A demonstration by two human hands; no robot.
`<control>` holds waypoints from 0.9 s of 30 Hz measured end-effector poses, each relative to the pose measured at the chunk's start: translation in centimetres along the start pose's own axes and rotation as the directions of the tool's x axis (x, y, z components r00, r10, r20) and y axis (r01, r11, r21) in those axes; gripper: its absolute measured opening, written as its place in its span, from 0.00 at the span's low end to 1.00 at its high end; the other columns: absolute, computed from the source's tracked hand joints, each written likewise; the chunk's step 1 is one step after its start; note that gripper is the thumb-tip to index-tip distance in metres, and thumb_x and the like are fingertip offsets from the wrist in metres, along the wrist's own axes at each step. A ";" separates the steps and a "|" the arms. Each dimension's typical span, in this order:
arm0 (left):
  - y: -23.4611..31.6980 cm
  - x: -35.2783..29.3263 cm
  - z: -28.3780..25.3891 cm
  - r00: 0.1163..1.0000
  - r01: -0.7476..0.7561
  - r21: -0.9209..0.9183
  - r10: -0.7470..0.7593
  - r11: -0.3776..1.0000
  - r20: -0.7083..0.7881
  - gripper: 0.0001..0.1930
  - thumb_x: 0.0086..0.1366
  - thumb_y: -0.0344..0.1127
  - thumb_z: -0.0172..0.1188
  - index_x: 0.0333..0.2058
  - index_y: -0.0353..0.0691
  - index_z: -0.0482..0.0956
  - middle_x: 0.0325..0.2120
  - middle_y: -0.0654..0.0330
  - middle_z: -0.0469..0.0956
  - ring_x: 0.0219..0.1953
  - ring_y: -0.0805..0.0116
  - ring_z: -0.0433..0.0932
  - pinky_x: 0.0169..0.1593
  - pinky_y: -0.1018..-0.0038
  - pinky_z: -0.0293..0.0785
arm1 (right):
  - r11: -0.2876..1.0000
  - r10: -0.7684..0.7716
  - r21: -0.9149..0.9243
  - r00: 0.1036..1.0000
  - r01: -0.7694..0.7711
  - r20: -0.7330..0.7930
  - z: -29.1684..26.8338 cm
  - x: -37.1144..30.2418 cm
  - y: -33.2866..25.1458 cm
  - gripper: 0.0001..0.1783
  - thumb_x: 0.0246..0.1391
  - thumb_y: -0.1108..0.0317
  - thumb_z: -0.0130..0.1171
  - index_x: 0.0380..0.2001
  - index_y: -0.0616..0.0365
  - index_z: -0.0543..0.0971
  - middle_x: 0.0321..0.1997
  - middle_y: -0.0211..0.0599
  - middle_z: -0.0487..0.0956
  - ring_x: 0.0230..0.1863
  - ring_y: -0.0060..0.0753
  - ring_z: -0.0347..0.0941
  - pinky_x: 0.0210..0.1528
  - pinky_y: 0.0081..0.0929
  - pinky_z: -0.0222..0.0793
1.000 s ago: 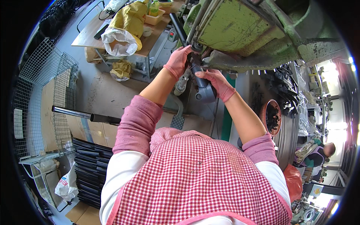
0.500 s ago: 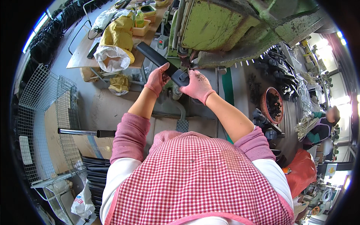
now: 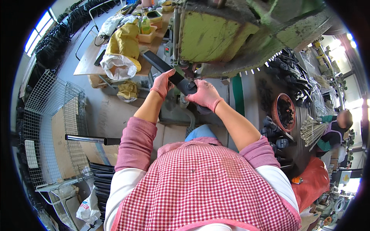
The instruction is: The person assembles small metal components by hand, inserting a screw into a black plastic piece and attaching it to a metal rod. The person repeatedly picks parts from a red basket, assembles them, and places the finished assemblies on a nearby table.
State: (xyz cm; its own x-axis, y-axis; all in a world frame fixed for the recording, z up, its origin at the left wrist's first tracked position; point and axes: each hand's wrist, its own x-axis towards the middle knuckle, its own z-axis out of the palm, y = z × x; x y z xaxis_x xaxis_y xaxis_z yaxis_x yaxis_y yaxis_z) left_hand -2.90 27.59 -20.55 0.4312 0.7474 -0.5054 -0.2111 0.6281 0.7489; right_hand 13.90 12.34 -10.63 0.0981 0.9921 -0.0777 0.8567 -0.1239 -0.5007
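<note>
A long flat black tube (image 3: 157,62) with a rounded fitting (image 3: 188,87) at its near end slants in front of the green machine (image 3: 210,38). My left hand (image 3: 163,84), in a pink glove, wraps round the tube above the fitting. At the fitting end, my right hand (image 3: 206,94), in a matching glove, grips with its thumb across the front; some of its fingers are hidden behind. The fitting lies just below the machine's head (image 3: 189,68). Whether they touch, I cannot tell.
Left of the machine stands a wooden table (image 3: 85,67) with a yellow sack (image 3: 122,41). A wire cage (image 3: 46,123) is at the far left, above stacked black tubes (image 3: 104,188). To the right are a red basket (image 3: 283,111) of black parts and another person (image 3: 335,129).
Both hands still hold the black tube against nearly the same part of the machine. My view has shifted slightly, and a blue-clad knee now shows in front of the pedal area.
</note>
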 end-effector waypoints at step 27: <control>-7.5 -7.6 -10.5 0.973 -0.071 0.061 0.083 0.996 -0.214 0.13 0.66 0.46 0.61 0.26 0.46 0.75 0.20 0.70 0.71 0.23 0.78 0.70 0.30 0.81 0.70 | 0.413 0.536 0.834 0.838 -0.366 0.103 1.2 -22.4 16.6 0.34 0.32 0.60 0.77 0.43 0.67 0.77 0.36 0.40 0.80 0.35 0.31 0.76 0.39 0.33 0.73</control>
State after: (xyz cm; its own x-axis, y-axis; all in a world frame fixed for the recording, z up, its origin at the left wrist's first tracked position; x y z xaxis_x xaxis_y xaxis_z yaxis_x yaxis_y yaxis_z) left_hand -13.80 19.45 -26.81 0.2149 0.8257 -0.5216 -0.1868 0.5590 0.8078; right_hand 25.33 -11.94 -18.27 0.4896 0.7630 -0.4220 -0.1042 -0.4293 -0.8971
